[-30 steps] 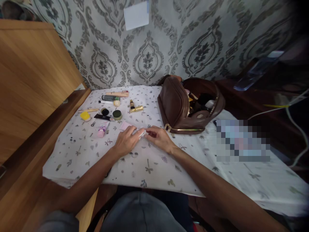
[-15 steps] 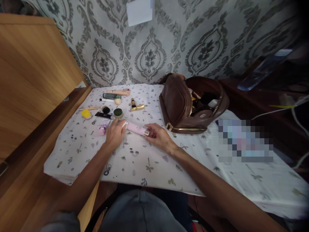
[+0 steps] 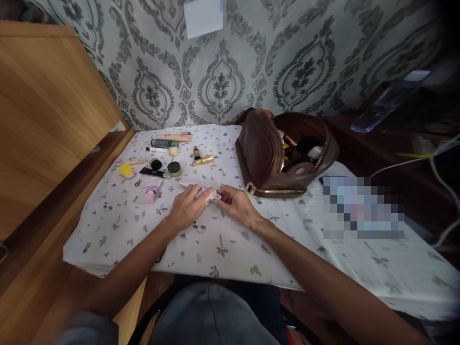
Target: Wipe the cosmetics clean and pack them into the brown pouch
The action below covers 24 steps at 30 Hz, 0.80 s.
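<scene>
Near the front middle of the table, a pale pink cosmetic tube point(image 3: 186, 183) lies mostly hidden beneath my fingers. My left hand point(image 3: 190, 206) is closed over it, pressing a crumpled white wipe point(image 3: 212, 194) around its silver-capped end. The fingers of my right hand point(image 3: 236, 205) pinch that capped end from the right. Just left of my hands rests a small pink-and-purple tube point(image 3: 151, 190). Behind it are a black tube point(image 3: 154, 172) and a jar with a dark green lid point(image 3: 174, 168).
An unzipped brown leather bag point(image 3: 260, 148) full of cosmetics stands at the back right. Gold-coloured lipstick point(image 3: 203, 160), a yellow-capped item point(image 3: 126, 170) and several tubes lie behind my hands. A wooden cabinet point(image 3: 53, 86) borders the left side; a blurred-out object point(image 3: 362, 206) lies right.
My left hand has slid right along the pink tube with the white wipe, from its far end to the capped end. My right hand stays at the cap.
</scene>
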Each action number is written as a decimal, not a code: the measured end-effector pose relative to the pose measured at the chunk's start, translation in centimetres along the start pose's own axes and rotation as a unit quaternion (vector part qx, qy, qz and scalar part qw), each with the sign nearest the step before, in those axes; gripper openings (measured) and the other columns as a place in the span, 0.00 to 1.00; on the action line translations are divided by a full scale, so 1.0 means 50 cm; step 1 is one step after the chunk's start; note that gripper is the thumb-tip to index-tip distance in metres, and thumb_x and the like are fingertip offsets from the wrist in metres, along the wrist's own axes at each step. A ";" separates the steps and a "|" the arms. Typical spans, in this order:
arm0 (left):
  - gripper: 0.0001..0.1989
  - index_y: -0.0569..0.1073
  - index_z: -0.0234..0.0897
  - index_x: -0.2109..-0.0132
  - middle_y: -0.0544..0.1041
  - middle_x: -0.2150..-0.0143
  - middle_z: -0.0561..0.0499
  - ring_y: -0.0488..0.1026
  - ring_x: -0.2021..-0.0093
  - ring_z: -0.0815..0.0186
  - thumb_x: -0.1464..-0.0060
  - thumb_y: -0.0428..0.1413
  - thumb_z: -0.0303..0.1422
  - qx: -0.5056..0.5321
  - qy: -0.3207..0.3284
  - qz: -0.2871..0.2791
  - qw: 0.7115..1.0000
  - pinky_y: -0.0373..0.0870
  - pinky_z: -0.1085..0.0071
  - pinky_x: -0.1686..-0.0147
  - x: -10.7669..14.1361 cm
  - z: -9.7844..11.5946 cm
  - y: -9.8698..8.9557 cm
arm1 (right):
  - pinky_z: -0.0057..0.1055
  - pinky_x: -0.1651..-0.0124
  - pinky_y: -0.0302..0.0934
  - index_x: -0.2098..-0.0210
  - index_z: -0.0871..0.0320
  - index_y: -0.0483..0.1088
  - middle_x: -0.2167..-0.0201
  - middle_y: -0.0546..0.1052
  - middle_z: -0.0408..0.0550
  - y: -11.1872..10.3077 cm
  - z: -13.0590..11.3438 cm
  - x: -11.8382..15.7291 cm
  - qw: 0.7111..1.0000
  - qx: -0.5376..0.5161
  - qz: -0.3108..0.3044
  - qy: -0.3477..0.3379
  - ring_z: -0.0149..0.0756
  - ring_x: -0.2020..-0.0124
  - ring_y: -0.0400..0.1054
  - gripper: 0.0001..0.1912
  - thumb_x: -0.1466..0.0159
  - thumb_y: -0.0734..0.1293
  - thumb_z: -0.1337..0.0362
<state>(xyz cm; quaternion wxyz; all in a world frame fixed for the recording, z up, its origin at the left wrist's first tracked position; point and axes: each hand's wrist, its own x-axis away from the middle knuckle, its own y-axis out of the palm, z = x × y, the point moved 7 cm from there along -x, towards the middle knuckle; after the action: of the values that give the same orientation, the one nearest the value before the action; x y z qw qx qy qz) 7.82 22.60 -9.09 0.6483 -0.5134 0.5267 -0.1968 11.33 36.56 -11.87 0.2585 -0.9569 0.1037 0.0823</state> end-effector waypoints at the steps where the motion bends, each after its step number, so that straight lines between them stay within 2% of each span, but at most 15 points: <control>1: 0.18 0.71 0.42 0.42 0.72 0.57 0.45 0.71 0.56 0.62 0.32 0.44 0.37 -0.007 -0.021 0.000 1.000 0.68 0.72 0.66 0.000 -0.013 0.000 | 0.26 0.71 0.57 0.64 0.60 0.72 0.78 0.70 0.40 -0.001 0.002 0.000 1.000 -0.001 0.001 0.003 0.29 0.76 0.62 0.12 0.41 0.68 0.57; 6: 0.19 0.72 0.41 0.42 0.72 0.56 0.44 0.71 0.55 0.59 0.32 0.44 0.40 -0.012 -0.159 -0.012 0.987 0.68 0.69 0.63 0.006 -0.097 -0.005 | 0.26 0.72 0.58 0.62 0.60 0.72 0.77 0.72 0.41 -0.004 0.012 -0.001 1.000 -0.018 0.002 0.012 0.30 0.75 0.64 0.13 0.40 0.68 0.57; 9: 0.20 0.71 0.39 0.41 0.72 0.54 0.43 0.71 0.54 0.58 0.32 0.44 0.39 -0.006 -0.194 0.002 0.981 0.69 0.67 0.61 0.012 -0.118 -0.012 | 0.26 0.73 0.58 0.63 0.59 0.71 0.78 0.72 0.41 -0.001 0.022 -0.004 0.997 -0.061 -0.003 0.037 0.31 0.76 0.66 0.14 0.41 0.68 0.54; 11: 0.20 0.72 0.39 0.41 0.72 0.54 0.43 0.71 0.54 0.59 0.32 0.43 0.40 0.011 -0.167 0.013 0.986 0.70 0.68 0.61 0.010 -0.101 -0.013 | 0.26 0.75 0.58 0.64 0.59 0.70 0.79 0.72 0.41 0.004 0.029 -0.006 0.992 -0.109 -0.013 0.063 0.31 0.78 0.66 0.17 0.41 0.68 0.51; 15: 0.19 0.71 0.43 0.40 0.72 0.56 0.45 0.71 0.55 0.63 0.32 0.43 0.39 0.046 -0.038 0.008 0.998 0.70 0.72 0.61 0.001 -0.025 -0.005 | 0.27 0.76 0.59 0.68 0.59 0.69 0.81 0.73 0.41 0.012 0.026 -0.008 0.973 -0.205 -0.031 0.100 0.30 0.81 0.65 0.24 0.47 0.72 0.43; 17: 0.19 0.71 0.44 0.40 0.72 0.57 0.45 0.71 0.55 0.64 0.32 0.44 0.38 0.044 -0.012 0.009 0.999 0.71 0.72 0.60 -0.001 -0.007 -0.001 | 0.27 0.76 0.59 0.71 0.59 0.69 0.82 0.73 0.41 0.010 0.021 -0.006 0.966 -0.230 -0.035 0.112 0.29 0.81 0.65 0.25 0.48 0.72 0.42; 19: 0.19 0.71 0.43 0.41 0.72 0.56 0.45 0.72 0.55 0.63 0.32 0.45 0.39 0.043 -0.039 0.016 0.998 0.71 0.72 0.60 -0.003 -0.020 -0.001 | 0.27 0.76 0.58 0.72 0.59 0.69 0.83 0.73 0.42 0.009 0.018 -0.004 0.961 -0.247 -0.039 0.122 0.28 0.82 0.64 0.25 0.48 0.73 0.42; 24: 0.18 0.72 0.40 0.42 0.73 0.53 0.44 0.72 0.52 0.60 0.34 0.46 0.38 0.102 -0.188 0.068 0.974 0.70 0.66 0.53 0.006 -0.116 -0.021 | 0.25 0.78 0.55 0.73 0.60 0.71 0.84 0.73 0.41 0.015 0.021 -0.001 0.938 -0.309 -0.033 0.153 0.26 0.83 0.62 0.23 0.49 0.74 0.46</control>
<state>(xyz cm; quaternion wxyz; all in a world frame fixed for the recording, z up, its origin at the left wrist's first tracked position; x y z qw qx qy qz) 3.12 19.31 -7.84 0.7966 -0.4357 0.4057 -0.1049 11.00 36.46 -13.13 -0.0660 -0.9936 0.0794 -0.0456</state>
